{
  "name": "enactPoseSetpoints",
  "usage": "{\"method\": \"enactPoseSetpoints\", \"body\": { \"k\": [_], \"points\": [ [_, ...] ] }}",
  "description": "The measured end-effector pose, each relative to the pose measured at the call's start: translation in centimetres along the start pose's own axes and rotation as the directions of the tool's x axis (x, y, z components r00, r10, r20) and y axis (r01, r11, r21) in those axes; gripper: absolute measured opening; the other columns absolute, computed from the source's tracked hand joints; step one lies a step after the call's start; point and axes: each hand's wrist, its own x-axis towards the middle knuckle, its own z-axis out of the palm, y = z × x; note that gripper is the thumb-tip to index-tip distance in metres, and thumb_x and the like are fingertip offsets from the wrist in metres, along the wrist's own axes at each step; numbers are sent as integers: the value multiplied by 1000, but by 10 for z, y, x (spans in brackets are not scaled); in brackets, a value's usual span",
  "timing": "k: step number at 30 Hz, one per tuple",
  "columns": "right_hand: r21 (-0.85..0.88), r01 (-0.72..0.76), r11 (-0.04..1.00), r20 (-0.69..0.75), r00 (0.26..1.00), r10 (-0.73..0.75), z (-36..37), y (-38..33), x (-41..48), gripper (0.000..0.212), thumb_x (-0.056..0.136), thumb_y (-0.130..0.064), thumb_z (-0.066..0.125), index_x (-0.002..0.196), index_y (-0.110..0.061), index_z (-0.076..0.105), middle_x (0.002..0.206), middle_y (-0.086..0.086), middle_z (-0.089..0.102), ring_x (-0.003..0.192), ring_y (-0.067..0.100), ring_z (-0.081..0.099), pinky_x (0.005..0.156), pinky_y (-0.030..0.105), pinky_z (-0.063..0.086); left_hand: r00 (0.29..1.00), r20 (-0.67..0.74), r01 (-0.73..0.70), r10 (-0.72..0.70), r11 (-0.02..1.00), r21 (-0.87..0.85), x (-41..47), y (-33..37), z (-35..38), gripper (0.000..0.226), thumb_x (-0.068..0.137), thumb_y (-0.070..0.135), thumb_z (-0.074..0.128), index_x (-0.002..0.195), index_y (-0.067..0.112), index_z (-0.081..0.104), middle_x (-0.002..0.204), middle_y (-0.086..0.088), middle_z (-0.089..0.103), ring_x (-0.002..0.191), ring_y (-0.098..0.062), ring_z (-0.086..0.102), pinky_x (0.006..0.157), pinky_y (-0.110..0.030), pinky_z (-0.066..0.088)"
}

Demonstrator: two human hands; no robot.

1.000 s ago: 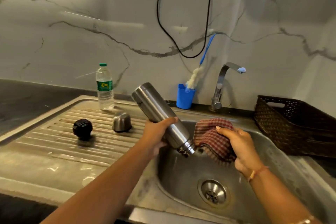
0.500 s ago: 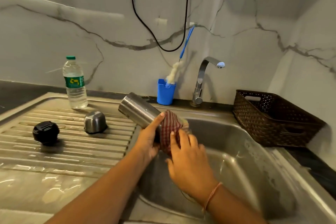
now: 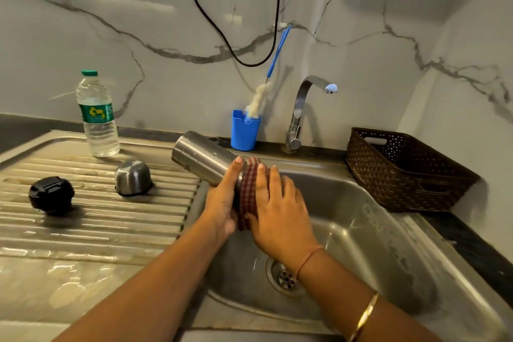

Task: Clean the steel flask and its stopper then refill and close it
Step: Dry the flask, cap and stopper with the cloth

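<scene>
Left to right.

Black plastic stopper (image 3: 51,194) sits on the ribbed steel drainboard (image 3: 97,219), round and knurled-looking, well apart from both hands. Clear plastic water bottle (image 3: 97,116) stands upright behind it with its green cap on. The domed steel cup (image 3: 133,178) sits mouth-down on the ribs between the stopper and the flask.

Steel flask (image 3: 205,158) is held in the air over the left rim of the sink (image 3: 374,230). It's a brushed, smooth cylinder. Its long axis is tilted, with the closed end up and to the left and the other end down and to the right. That lower end is hidden under the cloth and hands.

Left hand (image 3: 222,203) grips the flask mid-body, fingers wrapped around it. Just beside it, touching, a red checked cloth (image 3: 248,189) is wrapped round the barrel. Right hand (image 3: 277,211) clasps the cloth onto the flask, fingers curved over it.

Judgement: this is the outside wipe. The cloth needs to travel along that tilted axis toward the bare upper end, and the left hand sits in the path, so it would need to regrip. The steel looks slick.

Blue plastic holder (image 3: 244,130) with a fluffy bottle brush (image 3: 266,91) stands on the bench behind. Chrome tap (image 3: 302,108) shows no flow. Brown woven-pattern basket (image 3: 402,169) is at far right.
</scene>
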Motion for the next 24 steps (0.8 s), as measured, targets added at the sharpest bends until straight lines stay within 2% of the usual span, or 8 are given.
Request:
{"method": "enactPoseSetpoints", "body": {
  "k": [4,7,10,12,15,18,20,24],
  "points": [
    [372,-133,919,283,959,24,-17,22,18,82,83,-64,50,145,-19,20,134,5,44,114,23,50,93,37,47,997,26,-80,79,996,24,-1,6,-2,32,79,33,71,97,21,48,98,-9,67,90,-23,66,72,-36,54],
    [685,-349,640,459,888,-7,-25,41,21,71,75,-71,51,128,-24,45,113,-5,63,99,13,62,91,36,51,993,85,-85,83,996,19,-3,7,-3,31,79,33,69,99,22,47,100,-11,66,91,-25,66,78,-41,53],
    [749,-457,479,564,820,-99,-28,51,16,73,78,-65,47,135,-20,39,115,-5,62,101,9,62,93,30,50,991,99,-98,94,994,39,-6,5,-2,51,74,35,70,115,18,45,105,-11,65,94,-25,65,76,-39,53],
    [713,-371,595,542,830,-131,-25,53,10,84,83,-62,51,147,-20,17,130,0,50,116,14,54,99,33,46,993,80,-94,90,994,47,-5,3,-1,72,67,39,72,127,16,40,110,-13,64,98,-27,64,80,-41,53],
    [257,-104,961,439,898,-20,-21,37,-9,117,74,-64,62,147,-25,-21,155,10,10,136,31,28,108,50,33,997,-15,-70,70,997,-30,0,5,-1,81,63,42,75,131,16,39,114,-13,63,100,-28,63,80,-43,53],
    [-24,-109,994,91,990,110,-17,7,-21,127,62,-50,80,149,-8,-3,146,26,30,119,41,46,90,51,47,999,-45,-25,20,993,-116,4,6,-1,90,59,45,79,134,13,41,113,-15,65,100,-30,65,88,-47,53],
    [33,-135,990,36,990,134,-23,4,-15,111,75,-44,73,149,-8,-1,143,23,30,117,37,46,90,44,47,999,-32,1,-5,992,-123,4,5,-1,86,59,47,79,130,12,43,112,-16,65,100,-31,65,88,-49,53],
    [408,-215,887,286,953,99,-30,28,2,92,78,-49,68,145,-16,13,136,8,40,117,26,49,95,37,48,999,17,-44,44,999,-29,3,10,-3,94,56,48,78,135,16,39,117,-14,62,102,-29,63,76,-41,55]
  ]
}}
